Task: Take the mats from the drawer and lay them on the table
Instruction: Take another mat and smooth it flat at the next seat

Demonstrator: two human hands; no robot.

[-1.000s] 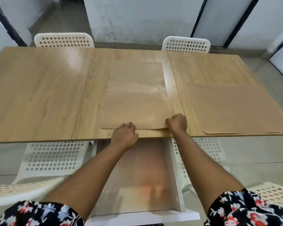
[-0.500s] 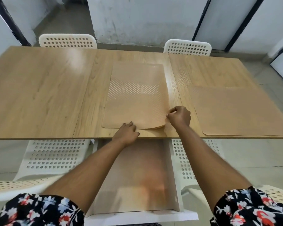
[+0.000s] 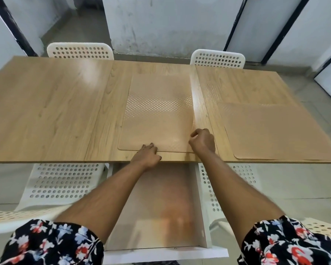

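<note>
Left hand (image 3: 147,156) presses flat on centre mat (image 3: 157,113) near edge — right hand (image 3: 202,140) pinches its lifted right corner; drawer (image 3: 161,207) open below table (image 3: 46,111).

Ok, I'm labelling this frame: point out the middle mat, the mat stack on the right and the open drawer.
middle mat (image 3: 157,111), head view, on its patterned centre.
mat stack (image 3: 275,131), head view, on the top mat's flat middle.
open drawer (image 3: 155,207), head view, on its bare bottom.

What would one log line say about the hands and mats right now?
left hand: presses centre mat near edge | right hand: pinches, lifts its right edge | right mat: flat | drawer: open
</note>
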